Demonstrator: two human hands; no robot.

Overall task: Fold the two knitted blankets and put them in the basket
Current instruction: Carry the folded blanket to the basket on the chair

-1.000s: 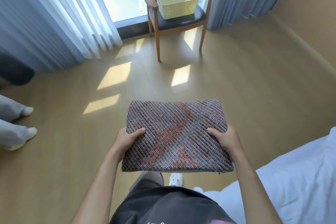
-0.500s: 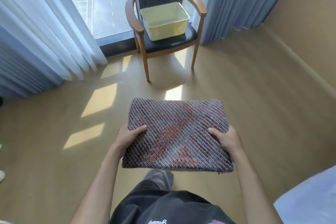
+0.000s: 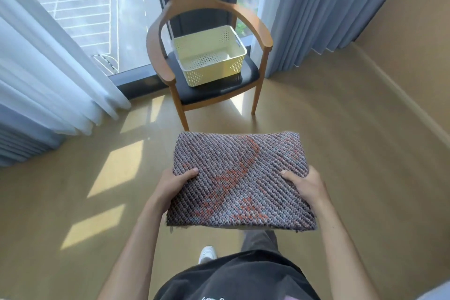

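Note:
A folded knitted blanket (image 3: 239, 178), grey with orange pattern, is held flat in front of me above the floor. My left hand (image 3: 174, 184) grips its left edge, thumb on top. My right hand (image 3: 304, 184) grips its right edge the same way. Ahead, a cream perforated basket (image 3: 237, 66) stands empty on the black seat of a wooden armchair (image 3: 160, 56). Only one blanket is in view.
The chair stands against a floor-to-ceiling window between white sheer curtains (image 3: 48, 68) at left and blue curtains (image 3: 316, 12) at right. A beige wall (image 3: 414, 44) runs along the right. Wooden floor lies between me and the chair.
I have walked toward the chair: it and the basket are nearer and larger. The bed at right and another person's feet at left have left the view. Both hands hold the blanket as before.

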